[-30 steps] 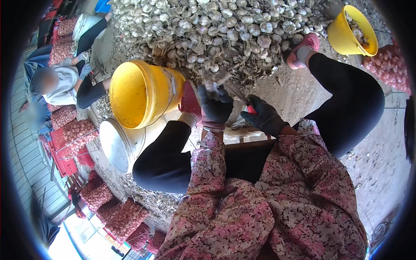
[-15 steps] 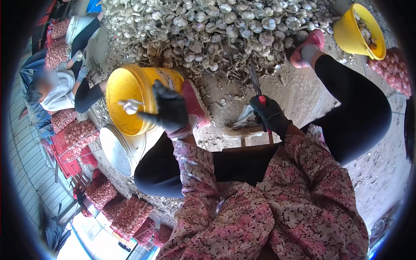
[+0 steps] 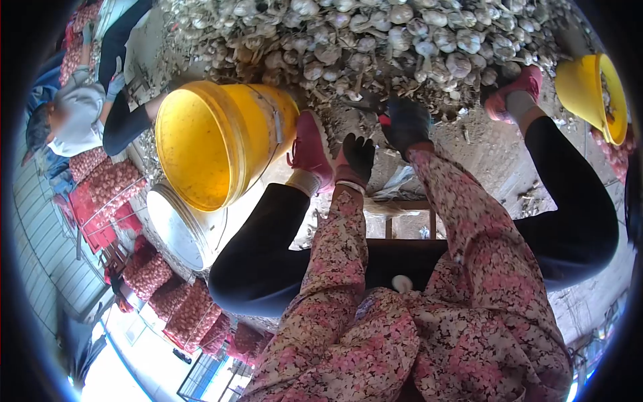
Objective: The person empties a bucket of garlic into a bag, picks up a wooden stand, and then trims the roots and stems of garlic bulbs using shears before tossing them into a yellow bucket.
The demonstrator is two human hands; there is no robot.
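Head view: two yellow buckets [image 3: 221, 144], one white bucket [image 3: 184, 228]; left hand [image 3: 358, 157] open, right hand [image 3: 405, 124] gripping a red-handled tool [image 3: 384, 120].

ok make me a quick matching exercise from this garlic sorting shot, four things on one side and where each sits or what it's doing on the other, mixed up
Column one:
1. left hand
2. right hand
3. yellow bucket
4. white bucket

Column two:
A. lies tipped on its side just below the yellow one
B. stretched out to the edge of the garlic pile, gripping a red-handled tool
C. gloved, fingers spread, holding nothing, beside the pink shoe
D. tipped with its mouth facing left, next to the pink shoe

Pairs: 1-C, 2-B, 3-D, 4-A
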